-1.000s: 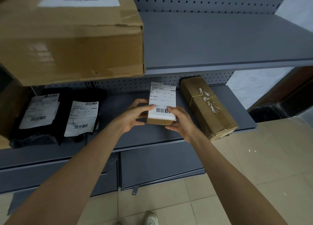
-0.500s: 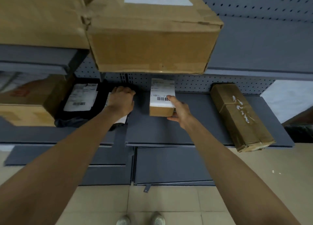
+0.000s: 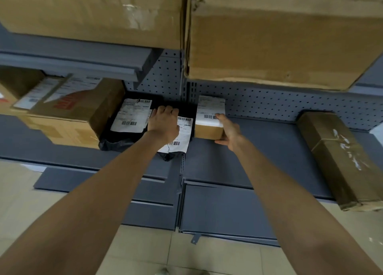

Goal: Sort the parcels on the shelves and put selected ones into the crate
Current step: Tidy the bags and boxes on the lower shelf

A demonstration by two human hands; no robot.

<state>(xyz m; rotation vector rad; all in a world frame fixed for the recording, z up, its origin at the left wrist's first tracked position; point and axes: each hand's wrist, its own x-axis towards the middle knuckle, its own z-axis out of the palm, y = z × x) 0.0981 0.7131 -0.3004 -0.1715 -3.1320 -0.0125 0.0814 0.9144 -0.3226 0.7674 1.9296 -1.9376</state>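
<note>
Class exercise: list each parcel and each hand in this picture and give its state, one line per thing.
Small box: on the shelf, label up, held by right hand.
Right hand: gripping small box.
Left hand: resting on black bag.
Black bag: lying flat.
Taped parcel: lying untouched, overhanging the shelf edge.

Both bare arms reach forward and out. The left hand [image 3: 163, 123] lies palm down with its fingers bent over at the tips. The right hand [image 3: 229, 132] is turned sideways, thumb low, fingers up.
</note>
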